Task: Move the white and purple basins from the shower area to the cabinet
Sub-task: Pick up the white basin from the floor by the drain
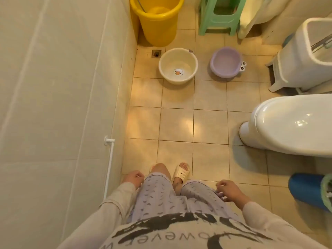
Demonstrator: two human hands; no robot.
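Note:
A white basin (177,66) with a small round picture on its bottom stands upright on the tiled floor, far ahead of me. To its right, apart from it, sits a purple basin (226,62) with cartoon eyes on its rim. Both look empty. My left hand (133,178) hangs low beside my left thigh with its fingers curled and nothing in it. My right hand (229,191) hangs by my right thigh, fingers loosely apart, holding nothing. Both hands are far from the basins.
A yellow bucket (158,20) and a green stool (220,15) stand behind the basins. A floor drain (156,53) lies left of the white basin. A toilet (294,123) and a white bin (309,54) are on the right, the tiled wall on the left.

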